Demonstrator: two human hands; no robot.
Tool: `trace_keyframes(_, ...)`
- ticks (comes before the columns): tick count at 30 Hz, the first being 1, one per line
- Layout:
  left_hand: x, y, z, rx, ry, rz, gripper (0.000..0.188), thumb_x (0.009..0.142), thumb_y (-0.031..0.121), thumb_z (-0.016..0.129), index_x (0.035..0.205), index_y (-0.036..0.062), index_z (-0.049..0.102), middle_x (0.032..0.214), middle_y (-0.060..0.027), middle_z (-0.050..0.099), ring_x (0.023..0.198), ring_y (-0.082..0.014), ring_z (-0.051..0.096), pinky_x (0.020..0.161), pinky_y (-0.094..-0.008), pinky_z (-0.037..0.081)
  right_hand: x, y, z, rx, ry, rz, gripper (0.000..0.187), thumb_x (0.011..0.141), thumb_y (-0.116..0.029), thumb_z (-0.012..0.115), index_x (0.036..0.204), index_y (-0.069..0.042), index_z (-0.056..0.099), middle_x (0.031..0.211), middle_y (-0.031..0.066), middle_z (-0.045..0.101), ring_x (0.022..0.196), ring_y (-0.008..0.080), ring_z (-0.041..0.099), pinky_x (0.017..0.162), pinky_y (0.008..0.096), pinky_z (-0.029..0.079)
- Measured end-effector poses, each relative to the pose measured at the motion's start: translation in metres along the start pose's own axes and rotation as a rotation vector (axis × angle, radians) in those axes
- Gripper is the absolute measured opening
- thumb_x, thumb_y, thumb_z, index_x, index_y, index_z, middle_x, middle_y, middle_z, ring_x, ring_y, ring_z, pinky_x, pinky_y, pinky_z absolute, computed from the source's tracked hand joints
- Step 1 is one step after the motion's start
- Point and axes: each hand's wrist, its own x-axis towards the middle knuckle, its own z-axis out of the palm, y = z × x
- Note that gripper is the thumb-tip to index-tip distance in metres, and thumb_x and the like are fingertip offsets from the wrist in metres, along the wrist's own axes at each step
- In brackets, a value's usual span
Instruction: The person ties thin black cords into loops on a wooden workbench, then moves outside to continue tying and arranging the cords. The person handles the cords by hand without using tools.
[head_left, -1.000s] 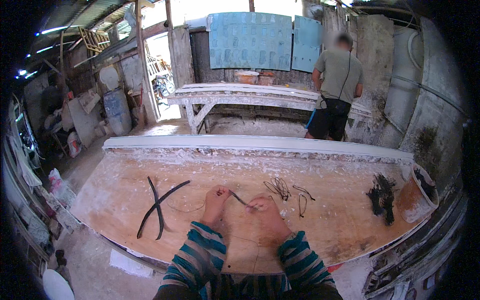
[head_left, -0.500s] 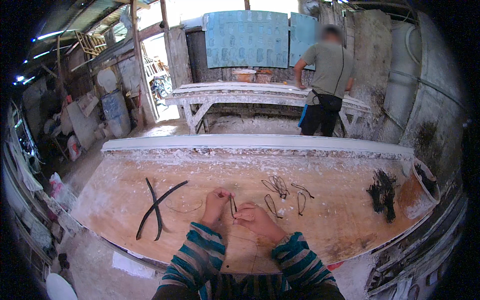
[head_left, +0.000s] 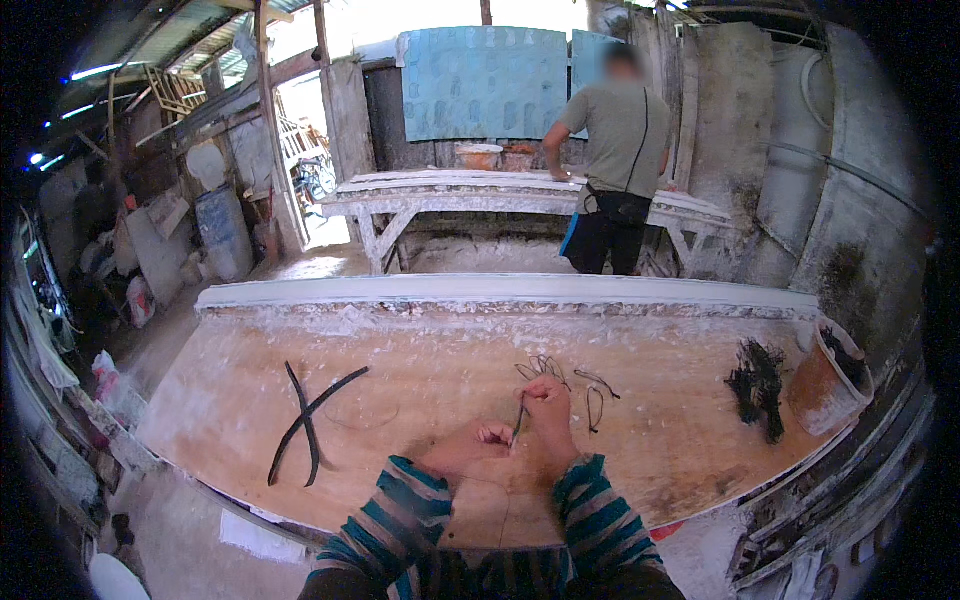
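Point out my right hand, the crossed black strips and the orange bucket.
Right hand (head_left: 548, 403): head view, on the middle of the hand.
Crossed black strips (head_left: 305, 416): head view, where they cross.
Orange bucket (head_left: 815, 388): head view, on its outer wall.

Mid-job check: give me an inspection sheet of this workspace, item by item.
Surface: wooden worktable, strewn with white flecks.
Job's things: dark strand, held up; dark loops lying farther right; crossed black strips at left.
Clutter: black tangled bundle beside a tilted orange-brown bucket.
Hands: right hand pinches the strand's upper end; left hand at its lower end, grip unclear.
Cables: pipe or cable along the right wall, unclear which.
Surroundings: co-worker at a whitish bench; blue panel beyond.
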Motion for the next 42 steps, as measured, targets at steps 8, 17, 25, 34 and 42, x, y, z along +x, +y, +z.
trace_keyframes(8, -0.005, 0.018, 0.003, 0.074, 0.08, 0.045, 0.006, 0.083, 0.011, 0.059, 0.083, 0.0053, 0.056, 0.077, 0.005, 0.052, 0.072, -0.0038, 0.045, 0.065, -0.0201, 0.037, 0.006, -0.012, -0.01, -0.086, 0.09, -0.135, 0.008, 0.074, -0.003, 0.062, 0.08, -0.006, 0.064, 0.076, 0.0055, 0.056, 0.075, 0.0178, 0.052, 0.068, 0.0273, 0.042)
trace_keyframes(17, -0.004, 0.017, -0.034, 0.0, 0.769, 0.078, 0.008, 0.079, 0.012, 0.064, 0.082, 0.0042, 0.065, 0.069, 0.0042, 0.056, 0.063, -0.0039, 0.045, 0.058, -0.0175, 0.035, -0.01, -0.012, -0.002, -0.158, -0.151, -0.287, 0.009, 0.073, -0.005, 0.067, 0.082, -0.004, 0.065, 0.087, 0.0074, 0.054, 0.089, 0.0203, 0.05, 0.079, 0.0305, 0.04)
trace_keyframes(25, 0.001, 0.003, -0.05, -0.156, 1.021, 0.163, 0.014, 0.074, 0.013, 0.07, 0.069, 0.0071, 0.059, 0.06, 0.0039, 0.05, 0.051, -0.0042, 0.038, 0.045, -0.0195, 0.03, -0.055, -0.052, 0.019, 0.241, -0.801, -0.163, 0.013, 0.077, -0.009, 0.066, 0.085, 0.001, 0.062, 0.097, 0.0066, 0.056, 0.095, 0.02, 0.052, 0.085, 0.0287, 0.04)
trace_keyframes(34, 0.009, -0.016, -0.057, 0.082, 0.956, 0.319, 0.029, 0.072, 0.01, 0.073, 0.061, 0.0093, 0.046, 0.058, 0.0066, 0.04, 0.054, -0.0024, 0.036, 0.046, -0.0181, 0.029, -0.042, -0.039, 0.012, 0.014, -0.702, -0.413, 0.016, 0.073, -0.008, 0.069, 0.088, -0.003, 0.066, 0.09, 0.0069, 0.058, 0.095, 0.0198, 0.052, 0.082, 0.0291, 0.042)
trace_keyframes(42, 0.003, -0.001, -0.046, 0.332, 0.992, 0.242, 0.031, 0.07, 0.007, 0.072, 0.059, 0.0081, 0.043, 0.06, 0.0057, 0.04, 0.056, -0.0043, 0.036, 0.047, -0.0208, 0.031, -0.032, -0.044, 0.005, 0.009, -0.502, -0.301, 0.01, 0.071, -0.007, 0.07, 0.078, -0.002, 0.064, 0.076, 0.0049, 0.059, 0.078, 0.0166, 0.054, 0.071, 0.0274, 0.042)
